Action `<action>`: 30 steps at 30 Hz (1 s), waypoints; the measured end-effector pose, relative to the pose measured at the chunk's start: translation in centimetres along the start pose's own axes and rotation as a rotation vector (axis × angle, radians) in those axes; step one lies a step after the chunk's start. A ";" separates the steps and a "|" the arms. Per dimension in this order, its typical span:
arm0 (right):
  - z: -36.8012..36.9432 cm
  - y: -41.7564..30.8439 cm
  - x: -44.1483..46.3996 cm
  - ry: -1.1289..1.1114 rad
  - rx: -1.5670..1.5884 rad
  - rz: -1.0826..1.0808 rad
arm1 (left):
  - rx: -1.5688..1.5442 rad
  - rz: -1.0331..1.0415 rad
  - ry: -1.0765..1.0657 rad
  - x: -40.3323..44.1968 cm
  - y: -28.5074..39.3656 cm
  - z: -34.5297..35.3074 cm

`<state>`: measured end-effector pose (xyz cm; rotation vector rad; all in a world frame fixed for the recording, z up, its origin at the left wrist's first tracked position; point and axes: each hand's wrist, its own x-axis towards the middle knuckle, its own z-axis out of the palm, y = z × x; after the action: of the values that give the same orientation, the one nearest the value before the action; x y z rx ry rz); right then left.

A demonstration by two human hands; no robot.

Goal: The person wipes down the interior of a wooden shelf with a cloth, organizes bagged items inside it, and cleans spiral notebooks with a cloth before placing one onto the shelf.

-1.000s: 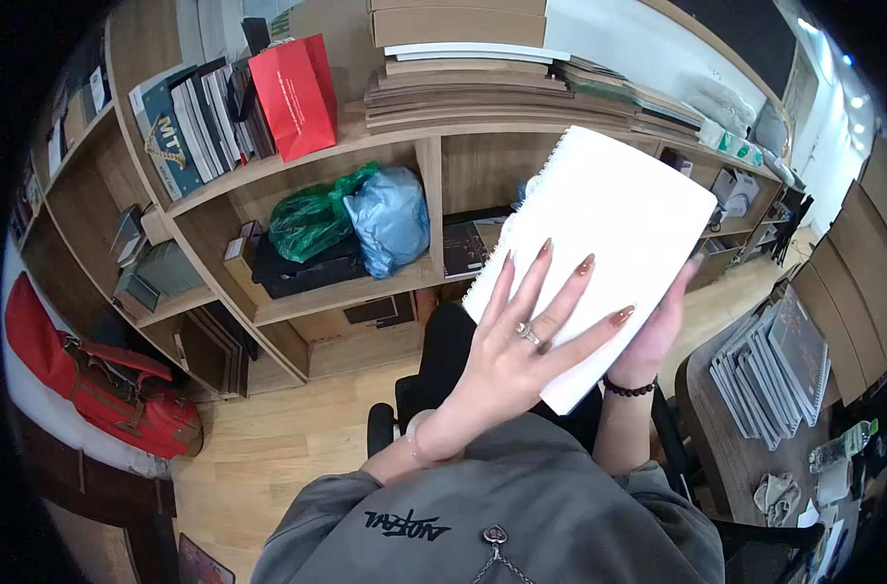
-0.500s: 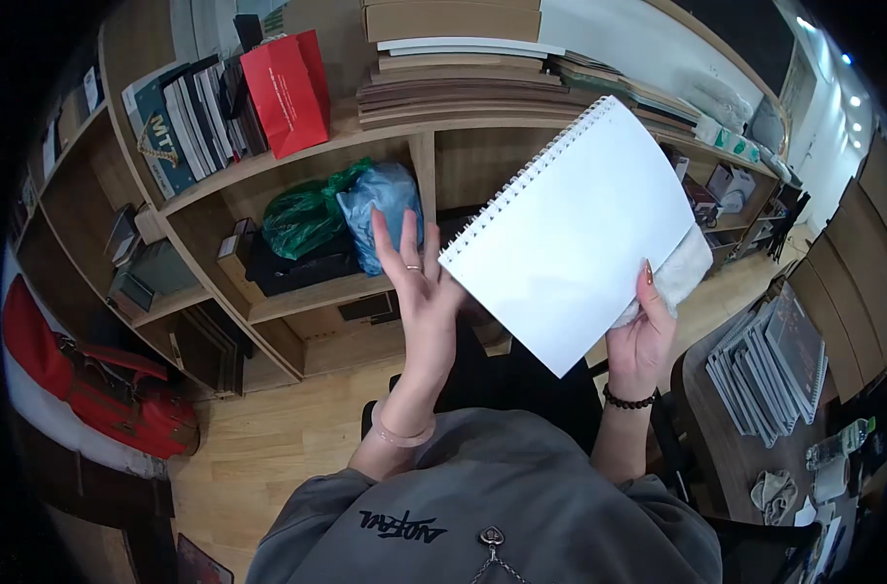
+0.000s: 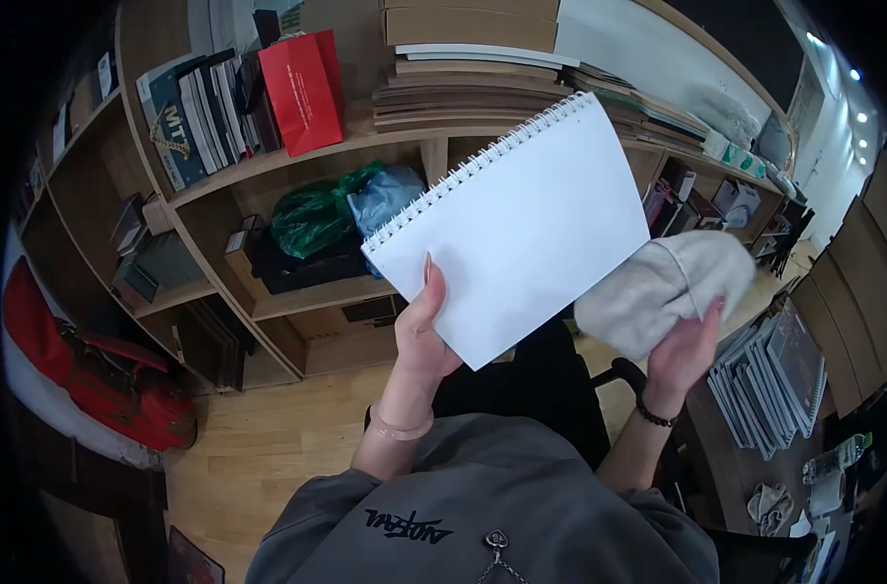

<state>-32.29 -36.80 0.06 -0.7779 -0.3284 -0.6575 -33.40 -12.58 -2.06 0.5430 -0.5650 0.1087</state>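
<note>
The left hand [image 3: 424, 331] pinches the spiral notebook [image 3: 526, 234] near its lower corner; the right hand [image 3: 684, 355] grips a pale cloth [image 3: 657, 297] beside its edge. Apparently mid-handling, the notebook calls for steady support. Beyond, notebooks [image 3: 772, 380] overlap on the surface [image 3: 727, 472].
</note>
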 end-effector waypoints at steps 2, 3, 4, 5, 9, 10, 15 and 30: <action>0.1 -1.1 -0.7 -0.120 0.092 -0.064 | 0.008 0.000 -0.065 -0.1 0.1 0.5; 0.2 -1.1 -1.4 -0.063 0.009 -0.124 | 0.044 -0.008 -0.029 -0.4 0.0 0.8; 0.4 -1.0 -2.1 -0.006 -0.074 -0.184 | 0.080 -0.017 0.006 -0.6 -0.1 1.1; 0.8 -0.9 -2.5 0.049 -0.155 -0.245 | 0.117 -0.022 0.038 -0.6 -0.2 1.6; 2.8 -0.8 -3.0 -0.057 -0.233 -0.332 | 0.157 -0.020 0.083 -0.2 -0.7 3.0; 3.4 -0.8 -3.2 -0.090 -0.257 -0.360 | 0.161 -0.018 0.081 -0.1 -0.7 2.8; 6.4 -1.7 -3.6 -0.149 -0.081 -0.223 | 0.125 -0.087 0.103 0.2 -1.3 1.7; 8.1 2.8 -2.0 -0.691 -0.810 -0.312 | -0.078 -0.248 -0.267 -1.3 -0.1 0.9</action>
<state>-32.27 -28.50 3.03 -1.7610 -0.8487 -0.8065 -34.88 -13.07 -2.17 0.5515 -0.7531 -0.2237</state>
